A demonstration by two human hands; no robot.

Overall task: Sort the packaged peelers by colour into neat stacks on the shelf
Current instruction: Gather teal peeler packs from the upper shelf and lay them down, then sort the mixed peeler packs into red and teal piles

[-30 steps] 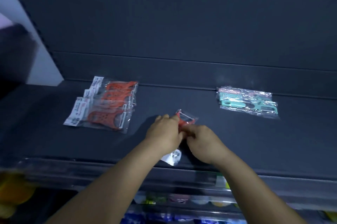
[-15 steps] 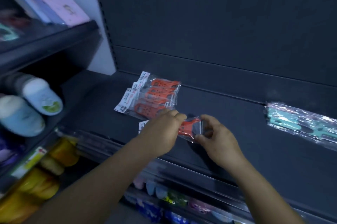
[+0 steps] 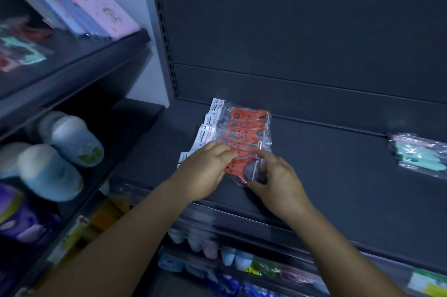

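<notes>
Bare forearms, no visible sleeves

Orange peelers (image 3: 244, 127) in clear bags with white labels — teal ones (image 3: 420, 158) — on a dark grey shelf (image 3: 326, 175).
</notes>
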